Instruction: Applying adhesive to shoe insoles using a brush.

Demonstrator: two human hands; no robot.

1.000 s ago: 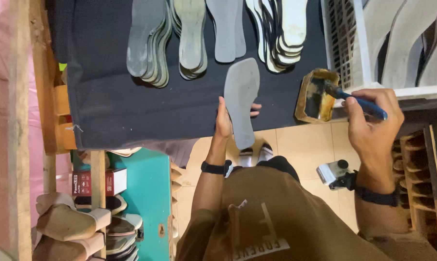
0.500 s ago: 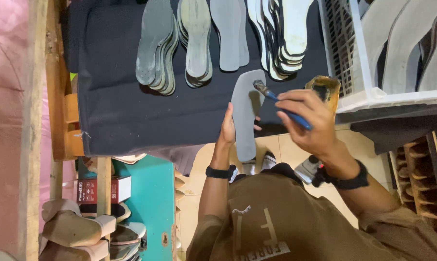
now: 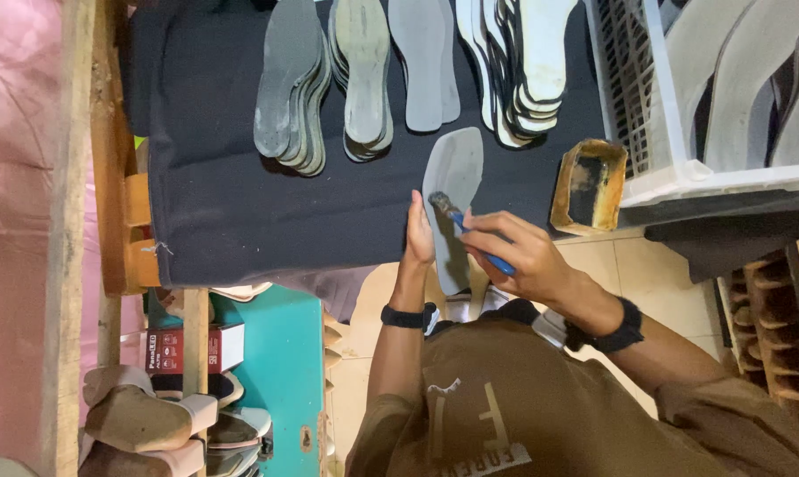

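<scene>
A grey shoe insole (image 3: 453,181) lies on the black cloth-covered table (image 3: 240,221), its heel end over the table's near edge. My left hand (image 3: 419,234) holds the insole's left side. A blue-handled brush (image 3: 467,228) is gripped in my right hand (image 3: 519,256), and its bristle head rests on the insole's middle. A small yellowed glue tub (image 3: 589,184) stands to the right of the insole, beside the crate.
Several stacks of grey insoles (image 3: 293,84) and white-edged ones (image 3: 523,62) lie along the table's far side. A white plastic crate (image 3: 673,115) with long sole pieces stands at right. Finished shoes (image 3: 143,420) sit on a shelf at lower left.
My right hand has carried the brush from the glue tub leftward onto the insole. The left hand has stayed on the insole's edge.
</scene>
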